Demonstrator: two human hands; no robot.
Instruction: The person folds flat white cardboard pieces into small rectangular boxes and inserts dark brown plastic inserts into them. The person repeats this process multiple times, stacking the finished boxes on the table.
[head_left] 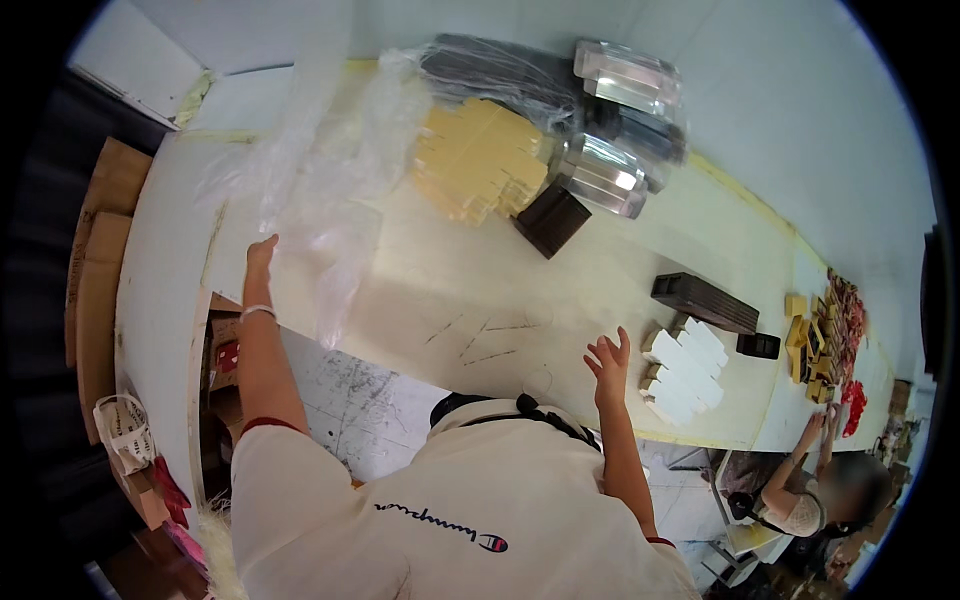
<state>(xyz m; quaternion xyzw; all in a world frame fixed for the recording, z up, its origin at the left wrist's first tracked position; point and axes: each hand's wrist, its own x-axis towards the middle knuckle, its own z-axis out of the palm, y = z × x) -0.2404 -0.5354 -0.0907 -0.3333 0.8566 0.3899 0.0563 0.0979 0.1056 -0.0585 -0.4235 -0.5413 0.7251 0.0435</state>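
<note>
Out on the left, my left hand (262, 254) is closed on the edge of a crumpled sheet of clear plastic (340, 245), which spreads over the table and hangs past its front edge. Its fingertips are partly hidden. My right hand (608, 362) is raised over the table's near side with fingers apart, holding nothing. Just right of it lies a stack of flat white carton blanks (685, 370). Past the plastic are flat yellow carton blanks (482, 155) and a dark brown block-shaped stack (552, 220).
Shiny silver packs (603, 175) and a dark plastic-wrapped bundle (497, 70) line the wall. Toward the right are a long dark stack (705, 300) and small yellow boxes (808, 340). Another person (815, 495) works at the far right. Cardboard sheets (100, 290) lean at left.
</note>
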